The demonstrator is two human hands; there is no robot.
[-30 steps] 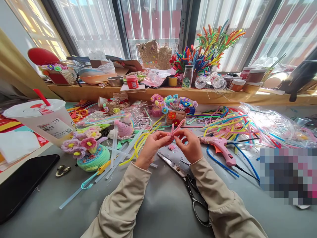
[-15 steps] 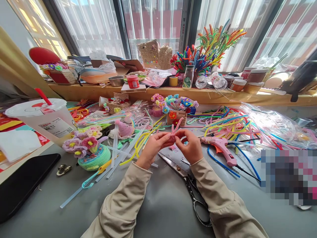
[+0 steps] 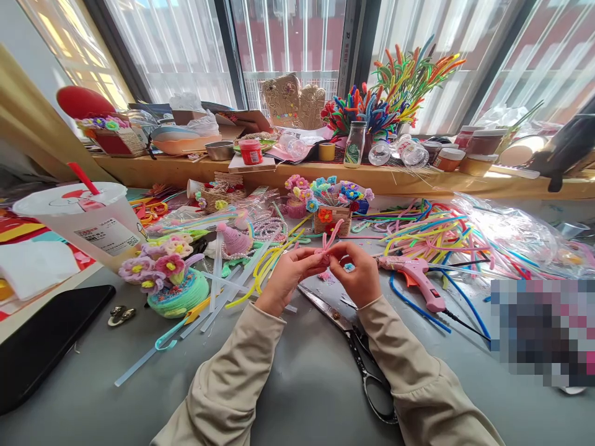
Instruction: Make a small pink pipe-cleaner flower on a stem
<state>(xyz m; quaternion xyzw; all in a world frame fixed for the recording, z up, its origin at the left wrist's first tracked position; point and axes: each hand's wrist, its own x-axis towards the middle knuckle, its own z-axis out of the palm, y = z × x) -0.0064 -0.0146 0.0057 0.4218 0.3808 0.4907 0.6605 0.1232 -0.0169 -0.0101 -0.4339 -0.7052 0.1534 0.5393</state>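
Note:
Between both hands, above the middle of the table, is a small piece of bent pink pipe cleaner (image 3: 331,236), its two loose ends sticking up and away from me. My left hand (image 3: 294,271) pinches it from the left with thumb and fingers. From the other side, my right hand (image 3: 357,272) grips it with thumb and forefinger, so its lower part is mostly covered. Black-handled scissors (image 3: 356,347) lie open-bladed under and beside my right wrist. Right of that hand rests a pink hot glue gun (image 3: 416,277) with its cord trailing right.
Loose pipe cleaners (image 3: 432,238) are heaped at the back right. Clear glue sticks (image 3: 218,297) and a flower-topped green pot (image 3: 179,294) lie to the left, near a drink cup (image 3: 88,229) and a black phone (image 3: 51,344). A crowded ledge (image 3: 288,179) runs behind.
The camera view has shifted very slightly. Both hands stay in the same place, and the pink pipe cleaner's upright ends have tilted slightly within the fingers.

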